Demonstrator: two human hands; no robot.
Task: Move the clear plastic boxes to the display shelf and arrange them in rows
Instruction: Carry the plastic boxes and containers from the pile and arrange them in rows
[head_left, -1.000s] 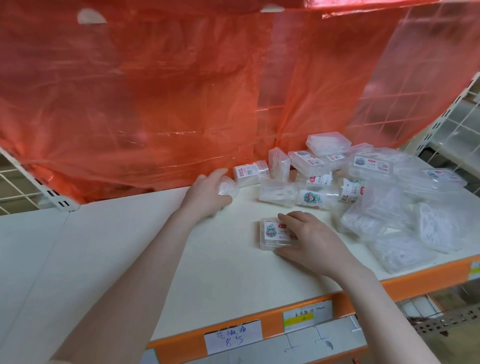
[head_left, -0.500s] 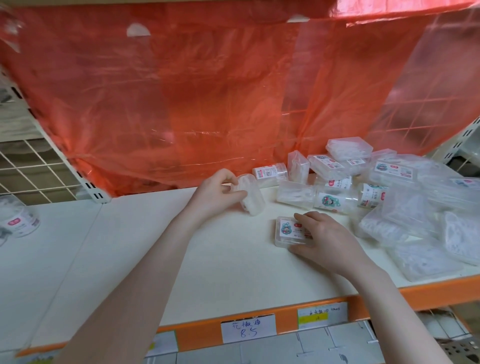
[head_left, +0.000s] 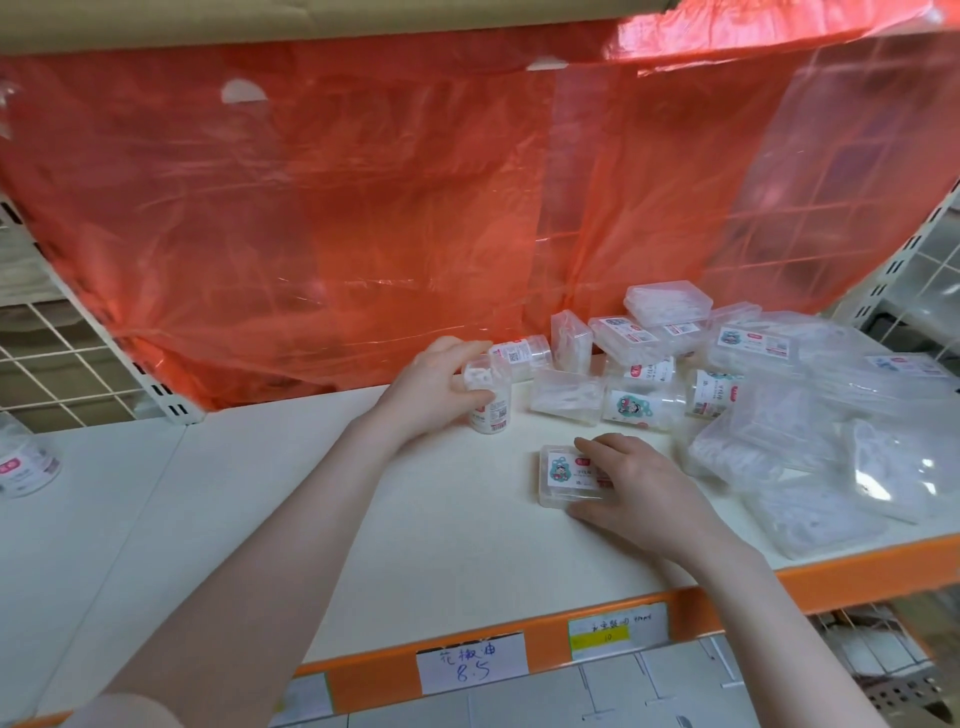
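A sheet of translucent orange plastic (head_left: 363, 208) hangs across the back of a white display shelf (head_left: 415, 545), whose front edge is an orange strip (head_left: 831, 574) carrying two paper price tags, one handwritten tag (head_left: 471, 662) and one with a yellow band (head_left: 617, 630). White wire grid panels stand at the left (head_left: 57, 358) and at the far right of the shelf. On the shelf's right part lies a loose heap of clear plastic boxes (head_left: 753, 395), some flat, some on edge, some resting on others, several with printed labels; they are not in rows. The left hand (head_left: 434, 384) grips a small upright clear box (head_left: 491, 397) with white contents and a label low on its side; the fingers curl round its upper part and its base stands on the shelf, just left of the heap. The right hand (head_left: 636, 480) rests on a flat labelled box (head_left: 566, 475) lying alone on the shelf in front of the heap, fingers bent over its right half and the thumb along its near edge. At the far left edge of the shelf, well apart from everything else, sits a round clear container (head_left: 23, 462) with a pink label.
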